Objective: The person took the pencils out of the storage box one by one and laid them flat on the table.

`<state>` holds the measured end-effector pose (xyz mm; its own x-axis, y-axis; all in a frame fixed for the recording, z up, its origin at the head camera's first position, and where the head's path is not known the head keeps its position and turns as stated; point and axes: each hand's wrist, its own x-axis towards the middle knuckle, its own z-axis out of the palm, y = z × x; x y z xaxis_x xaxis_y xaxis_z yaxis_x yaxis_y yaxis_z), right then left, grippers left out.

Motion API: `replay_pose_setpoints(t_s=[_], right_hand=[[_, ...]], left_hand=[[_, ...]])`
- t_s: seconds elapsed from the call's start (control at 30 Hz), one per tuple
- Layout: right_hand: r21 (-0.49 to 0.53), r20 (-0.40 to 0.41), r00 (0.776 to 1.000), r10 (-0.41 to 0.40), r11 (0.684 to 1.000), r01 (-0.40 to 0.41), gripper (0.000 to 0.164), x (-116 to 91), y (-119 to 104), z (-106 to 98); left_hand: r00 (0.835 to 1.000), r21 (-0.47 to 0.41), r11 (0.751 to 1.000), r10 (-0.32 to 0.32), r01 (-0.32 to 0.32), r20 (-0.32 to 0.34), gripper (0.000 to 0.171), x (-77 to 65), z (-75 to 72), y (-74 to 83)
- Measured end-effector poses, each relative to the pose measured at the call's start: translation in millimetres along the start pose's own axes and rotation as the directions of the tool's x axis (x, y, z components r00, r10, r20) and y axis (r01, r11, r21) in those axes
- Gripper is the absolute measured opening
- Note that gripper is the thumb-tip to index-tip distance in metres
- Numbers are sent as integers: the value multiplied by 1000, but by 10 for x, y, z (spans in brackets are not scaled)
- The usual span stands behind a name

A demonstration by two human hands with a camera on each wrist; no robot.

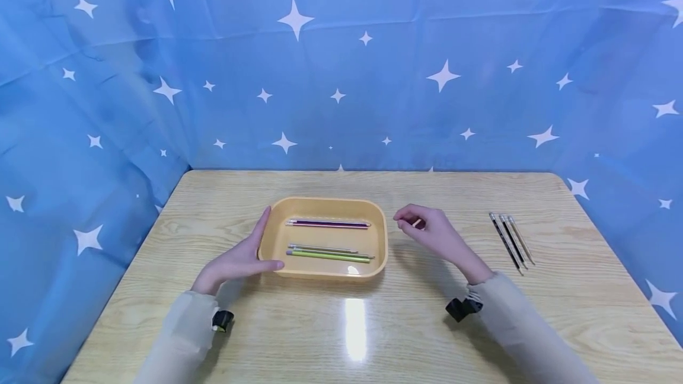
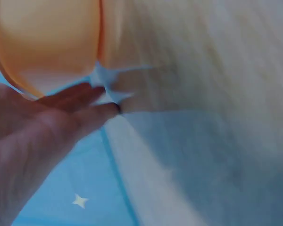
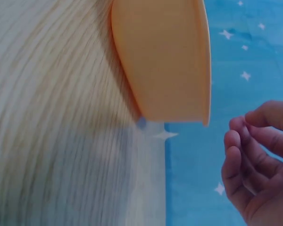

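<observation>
A yellow-orange tray sits on the table with two groups of pencils lying in it. Toward its far side are purple and pinkish pencils; nearer are lime-green pencils beside a greyish one. My left hand spans the tray's left end, thumb at the near-left rim and fingers along the outside. In the left wrist view those fingers look nearly straight. Just right of the tray, my right hand hovers with loosely curled fingers, thumb close to the index fingertip. The right wrist view shows nothing in its fingers.
Three pencils, two dark and one gold-brown, lie side by side on the table's right part. The wood-grain table reflects a bright light near the front. A blue star-patterned cloth hangs behind and along the sides.
</observation>
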<state>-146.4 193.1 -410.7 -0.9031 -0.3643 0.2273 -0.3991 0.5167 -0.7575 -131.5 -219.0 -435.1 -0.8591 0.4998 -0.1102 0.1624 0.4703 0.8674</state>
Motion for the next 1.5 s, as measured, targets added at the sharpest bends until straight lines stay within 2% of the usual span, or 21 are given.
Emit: replay_pose_setpoints(t_s=[0.2, 0.3, 0.57, 0.77, 0.97, 1.2, 1.5], right_hand=[[40, 16, 1000, -23, 999, 22, 12, 77, -77, 99], [63, 32, 999, -42, 997, 40, 13, 112, -103, 155], [95, 69, 991, -116, 989, 109, 12, 197, -225, 320], [107, 104, 981, -167, 982, 155, 11, 282, -297, 514], [100, 154, 971, -184, 980, 170, 12, 352, -338, 717], [98, 207, 965, -161, 985, 143, 13, 420, -356, 851], [-23, 305, 947, -101, 993, 114, 5, 529, -366, 976]], left_hand=[[996, 144, 989, 37, -24, -85, 119, 68, 80, 74], [993, 178, 984, 43, -23, -108, 121, 93, 116, 88], [993, 119, 991, -45, 58, -114, 124, 98, 152, 78], [989, 124, 989, -63, 80, -135, 125, 102, 164, 65], [986, 135, 985, -90, 110, -143, 128, 106, 179, 76], [990, 118, 989, -74, 88, -119, 132, 120, 162, 99], [997, 87, 995, -37, 43, -71, 135, 112, 139, 92]])
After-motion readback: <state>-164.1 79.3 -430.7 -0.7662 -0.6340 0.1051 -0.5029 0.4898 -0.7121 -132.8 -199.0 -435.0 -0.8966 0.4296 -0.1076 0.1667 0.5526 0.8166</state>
